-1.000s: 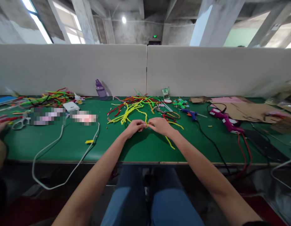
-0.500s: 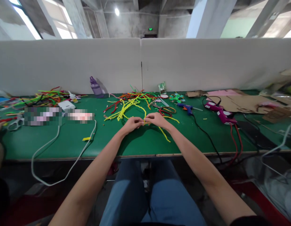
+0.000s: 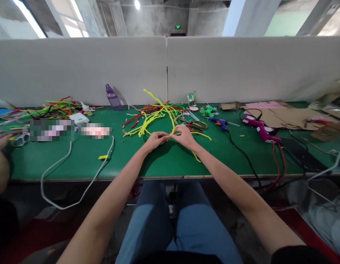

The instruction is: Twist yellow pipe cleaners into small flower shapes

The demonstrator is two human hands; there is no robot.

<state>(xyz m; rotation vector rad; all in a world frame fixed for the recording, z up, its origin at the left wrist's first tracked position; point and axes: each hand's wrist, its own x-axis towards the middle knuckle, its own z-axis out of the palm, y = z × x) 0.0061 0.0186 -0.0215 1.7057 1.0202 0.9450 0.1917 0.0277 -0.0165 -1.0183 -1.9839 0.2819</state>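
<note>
In the middle of the green table (image 3: 123, 161), my left hand (image 3: 155, 141) has its fingers pinched on yellow pipe cleaners. Close against it, the fingertips of my right hand (image 3: 184, 138) pinch the same strands. One long yellow pipe cleaner (image 3: 155, 98) rises from between my fingers and leans away to the upper left. Another yellow end (image 3: 196, 157) sticks out below my right wrist. Just beyond my hands lies a loose bunch of yellow pipe cleaners (image 3: 144, 126), with red, orange and green ones behind. My fingers hide the spot where the strands meet.
Scissors (image 3: 202, 124) and a blue glue gun (image 3: 221, 124) lie to the right, near magenta devices (image 3: 267, 135) with cables. At the back stands a purple bottle (image 3: 112, 98) before a white partition (image 3: 76, 69). Another person's hand (image 3: 0, 142) is at the far left.
A yellow pipe cleaner that curved low over the bunch now stands up, its free end pointing to the upper left. Both hands stay together, still pinching. The view has tilted slightly down.
</note>
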